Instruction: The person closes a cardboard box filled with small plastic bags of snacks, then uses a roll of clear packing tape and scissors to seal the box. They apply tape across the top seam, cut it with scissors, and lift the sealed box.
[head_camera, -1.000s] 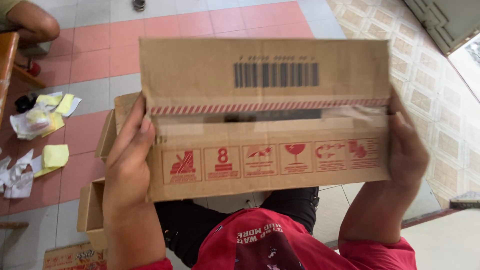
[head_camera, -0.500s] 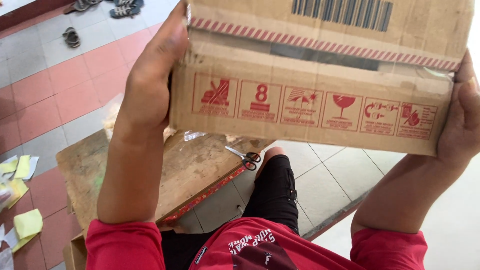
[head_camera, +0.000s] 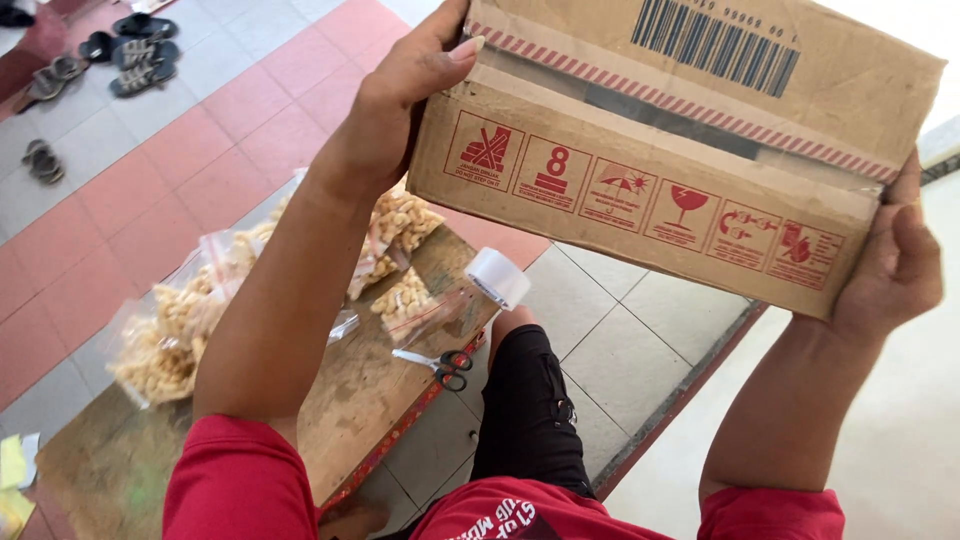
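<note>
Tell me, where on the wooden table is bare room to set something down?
The wooden table is bare at its near end, between the left arm and the snack bags. The far end is crowded: bags, scissors, a tape roll.

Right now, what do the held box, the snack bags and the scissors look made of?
Box: brown corrugated cardboard, matte, creased, with red printed symbols. Snack bags: thin clear plastic, glossy, contents showing through. Scissors: likely metal blades, bright; black handles, probably plastic. Left hand and right hand hold the box ends.
</note>
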